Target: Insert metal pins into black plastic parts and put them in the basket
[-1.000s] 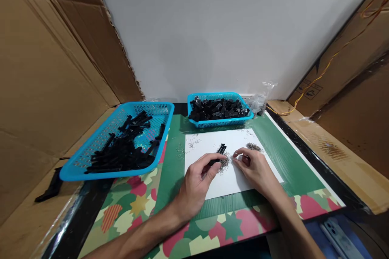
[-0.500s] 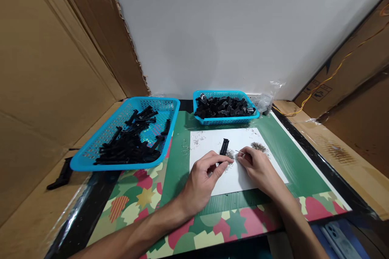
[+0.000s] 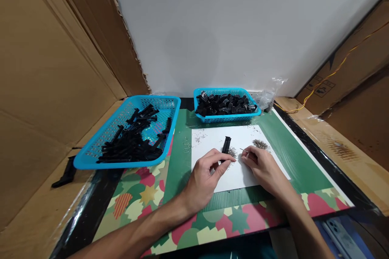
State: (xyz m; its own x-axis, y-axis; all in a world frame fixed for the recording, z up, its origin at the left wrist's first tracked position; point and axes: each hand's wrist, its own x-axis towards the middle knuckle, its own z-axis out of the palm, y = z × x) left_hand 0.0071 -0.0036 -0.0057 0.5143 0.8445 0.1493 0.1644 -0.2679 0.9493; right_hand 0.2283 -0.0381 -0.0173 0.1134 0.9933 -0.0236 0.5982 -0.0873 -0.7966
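My left hand (image 3: 205, 174) is closed on a long black plastic part (image 3: 226, 144) and holds it tilted over the white sheet (image 3: 225, 184). My thumb and index finger hide its lower end. To the right, my right hand (image 3: 263, 166) pinches a thin metal rod (image 3: 243, 150) whose tip points toward the black part, a small gap apart. Behind the left fingertips lies a pile of tiny metal pieces (image 3: 232, 153), perhaps springs or clips. A second pile of tiny metal pieces (image 3: 260, 144) sits just beyond my right hand.
A large blue basket (image 3: 82, 162) with long black parts stands at the left, and a smaller blue basket (image 3: 227, 118) with short black pieces at the back. Beside it is a clear plastic bag (image 3: 269, 98). One black part (image 3: 65, 173) lies outside the left basket. A phone (image 3: 340, 234) rests lower right.
My right hand and its rod have shifted slightly right, a little farther from the black part. The left hand keeps its hold. The whole view has moved slightly.
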